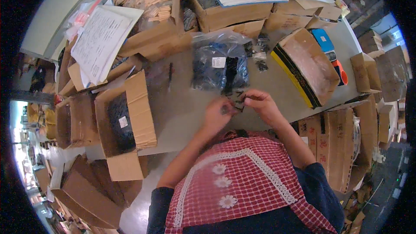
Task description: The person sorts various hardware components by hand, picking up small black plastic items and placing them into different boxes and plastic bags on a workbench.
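Note:
My left hand (219, 113) is closed near the front edge of the table, with some dark bits showing at its fingers. Close beside it, my right hand (262, 105) pinches a small dark piece between thumb and fingertips. Several small black pieces (238, 96) lie or hang in the gap between the hands; their kind is too small to tell. Just beyond sits a clear plastic bag (203, 69) with dark contents and a white label. A bunch of black items (231, 71) lies on top of it, reaching toward my fingers.
Small clear packets (260, 60) lie beyond my right hand, near an open carton (310, 67) with a yellow-black edge. An orange tape roll (340, 73) and a blue box (323, 40) stand right of it. Cartons (141, 112) crowd the left; papers (104, 39) rest on boxes.

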{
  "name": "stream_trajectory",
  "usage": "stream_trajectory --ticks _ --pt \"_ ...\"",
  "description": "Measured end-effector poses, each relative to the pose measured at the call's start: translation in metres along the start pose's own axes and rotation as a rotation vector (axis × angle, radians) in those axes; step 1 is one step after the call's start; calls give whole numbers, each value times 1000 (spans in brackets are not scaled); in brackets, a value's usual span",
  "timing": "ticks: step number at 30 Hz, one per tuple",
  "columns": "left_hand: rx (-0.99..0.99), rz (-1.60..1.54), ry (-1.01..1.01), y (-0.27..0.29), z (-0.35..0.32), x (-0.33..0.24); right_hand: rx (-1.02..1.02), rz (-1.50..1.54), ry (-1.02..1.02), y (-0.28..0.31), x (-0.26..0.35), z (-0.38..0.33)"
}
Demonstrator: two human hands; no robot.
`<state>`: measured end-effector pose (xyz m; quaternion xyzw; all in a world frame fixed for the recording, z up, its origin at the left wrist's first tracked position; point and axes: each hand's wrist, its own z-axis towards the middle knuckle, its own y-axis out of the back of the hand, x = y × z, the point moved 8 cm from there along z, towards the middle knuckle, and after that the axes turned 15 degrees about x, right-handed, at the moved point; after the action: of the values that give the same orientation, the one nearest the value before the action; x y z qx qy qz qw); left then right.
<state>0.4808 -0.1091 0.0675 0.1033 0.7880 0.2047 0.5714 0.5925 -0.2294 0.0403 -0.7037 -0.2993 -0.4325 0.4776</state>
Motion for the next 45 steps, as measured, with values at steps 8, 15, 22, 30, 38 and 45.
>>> stream_trajectory --ticks 8,15,22,30,38,45 --pt "-9 -446 -220 -29 12 40 198 -547 162 -58 44 9" --pt "-106 -425 -212 -9 4 38 63 -1448 128 -15 13 4" --pt "-142 -452 -128 -11 0 56 174 -1514 -72 -10 -16 -2" --pt "-176 -202 -98 -4 -3 47 -18 -1741 -207 -15 -29 16" --pt "-183 60 -97 -7 -5 38 80 -1431 120 -52 23 3" --pt "-199 -121 -212 -17 3 59 -49 -1228 192 -56 38 21"
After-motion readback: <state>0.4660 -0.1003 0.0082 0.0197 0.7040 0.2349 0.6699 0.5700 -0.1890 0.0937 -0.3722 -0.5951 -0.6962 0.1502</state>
